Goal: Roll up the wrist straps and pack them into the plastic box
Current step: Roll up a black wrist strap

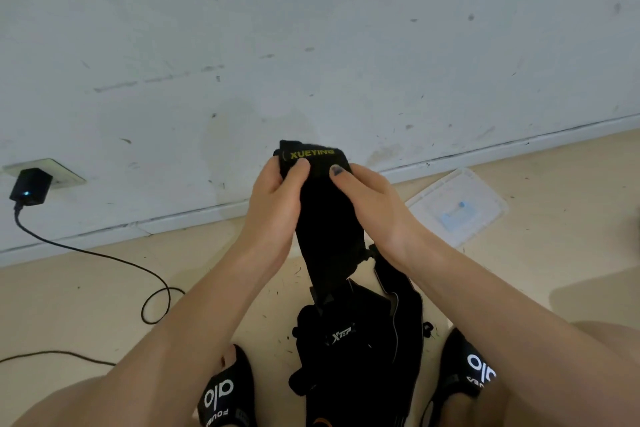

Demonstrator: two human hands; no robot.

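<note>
Looked like bare room in home or flat. Scuffed, stained white wall (311,28) met pale floor (86,305) at skirting board (485,149). Charger (30,185) sat in low wall socket (65,173), cable (104,260) trailing across floor. Slippers (225,392) on feet.

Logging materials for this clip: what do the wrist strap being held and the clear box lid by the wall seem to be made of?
Wrist strap: apparently soft black woven fabric, matte; it drapes limply below both hands and carries printed yellow "XUEYING" lettering. Box lid: likely translucent, slightly glossy plastic; the floor shows through it, and it has a moulded rim and a blue clip.
</note>
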